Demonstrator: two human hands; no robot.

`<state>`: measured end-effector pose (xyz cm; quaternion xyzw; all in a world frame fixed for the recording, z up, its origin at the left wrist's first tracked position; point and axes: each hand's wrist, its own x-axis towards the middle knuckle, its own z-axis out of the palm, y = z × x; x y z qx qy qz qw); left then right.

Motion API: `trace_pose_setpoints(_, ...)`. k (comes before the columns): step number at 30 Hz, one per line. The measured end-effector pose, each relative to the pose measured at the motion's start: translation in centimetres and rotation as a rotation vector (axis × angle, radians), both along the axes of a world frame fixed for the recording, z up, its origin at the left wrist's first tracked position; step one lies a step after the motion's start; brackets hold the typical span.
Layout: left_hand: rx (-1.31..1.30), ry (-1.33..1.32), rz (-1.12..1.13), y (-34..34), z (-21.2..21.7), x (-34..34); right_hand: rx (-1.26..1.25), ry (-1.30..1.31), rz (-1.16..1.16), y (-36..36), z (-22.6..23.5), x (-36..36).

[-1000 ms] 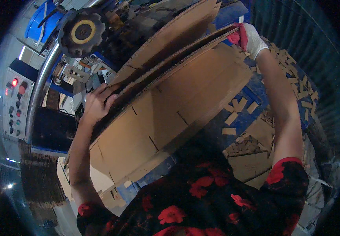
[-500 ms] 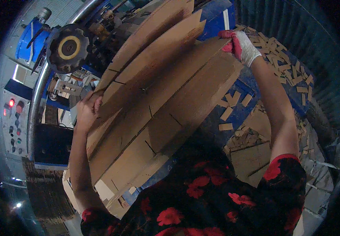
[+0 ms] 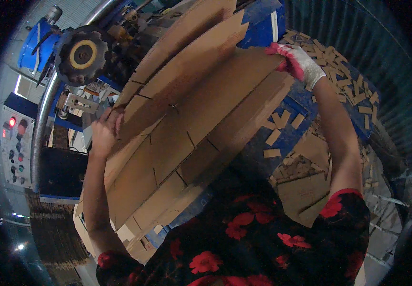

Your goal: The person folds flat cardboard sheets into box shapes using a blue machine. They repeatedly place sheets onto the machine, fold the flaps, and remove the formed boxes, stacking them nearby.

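Several large brown cardboard sheets (image 3: 201, 90) with short slits lie fanned out on a slant in front of me. My bare left hand (image 3: 106, 132) is closed on the left edge of the upper sheets, with its fingertips partly hidden. At the far right corner, my right hand (image 3: 299, 62), in a white glove with red fingers, pinches the edge of a slotted cardboard sheet (image 3: 182, 133). That sheet bows upward and overlaps another cardboard sheet (image 3: 244, 117) lying lower and nearer to me.
Small cardboard offcuts (image 3: 344, 81) are strewn over a blue surface (image 3: 258, 152) at the right. A machine with a black handwheel (image 3: 83, 56) stands at far left, beside a metal rail (image 3: 44, 119) and a control panel (image 3: 16, 148) with a lit red lamp. Corrugated sheeting (image 3: 358, 33) rises behind.
My right hand has shifted slightly right and toward me with the sheet's corner. The held sheet's near edge has come toward me, covering more of the sheet below. My left hand stays nearly in place.
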<state>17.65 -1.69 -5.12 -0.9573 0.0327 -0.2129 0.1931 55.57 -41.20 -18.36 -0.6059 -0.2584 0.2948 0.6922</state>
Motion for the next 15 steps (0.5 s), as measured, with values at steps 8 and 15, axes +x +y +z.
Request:
trace_pose_setpoints(8,0.030,-0.008,-0.050,0.3,-0.1,0.2,-0.026,0.048,0.070,-0.7,0.5,0.3)
trace_pose_setpoints(15,0.015,-0.013,-0.068,0.7,-0.3,-0.2,-0.185,-0.246,-0.039,1.1,0.4,2.0)
